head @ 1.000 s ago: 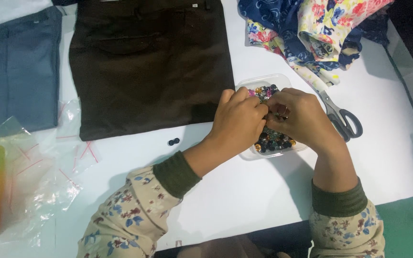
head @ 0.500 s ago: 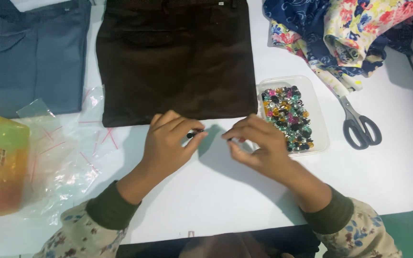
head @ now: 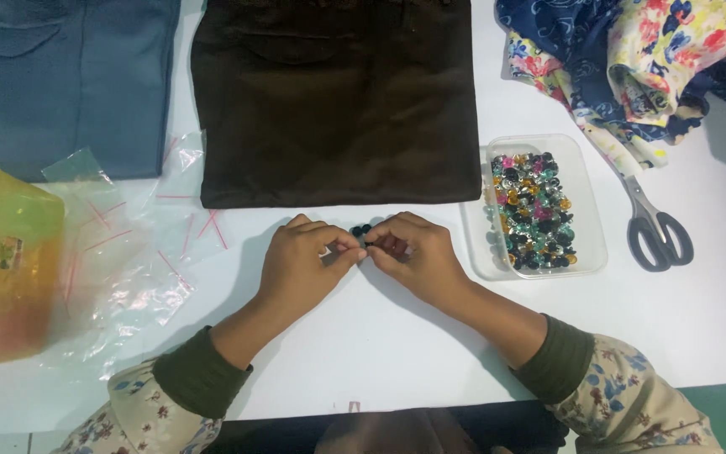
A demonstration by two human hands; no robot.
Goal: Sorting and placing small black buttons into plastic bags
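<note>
My left hand (head: 300, 261) and my right hand (head: 413, 252) meet fingertip to fingertip on the white table (head: 397, 345), just below the folded dark brown garment (head: 338, 97). Between the fingertips lie a few small dark buttons (head: 360, 230), pinched or touched by both hands; fingers hide part of them. A clear plastic tray (head: 591, 244) full of mixed coloured buttons (head: 535, 210) stands to the right of my right hand.
Grey-handled scissors (head: 655, 229) lie right of the tray. Floral fabric (head: 640, 59) is heaped at the back right. A folded blue garment (head: 65, 80) lies at the back left. Small clear plastic bags (head: 136, 252) and a yellow container (head: 2, 261) sit at the left.
My hands left the button tray and came left and toward me to the bare table below the brown garment. Their fingertips have now closed together over the small dark buttons.
</note>
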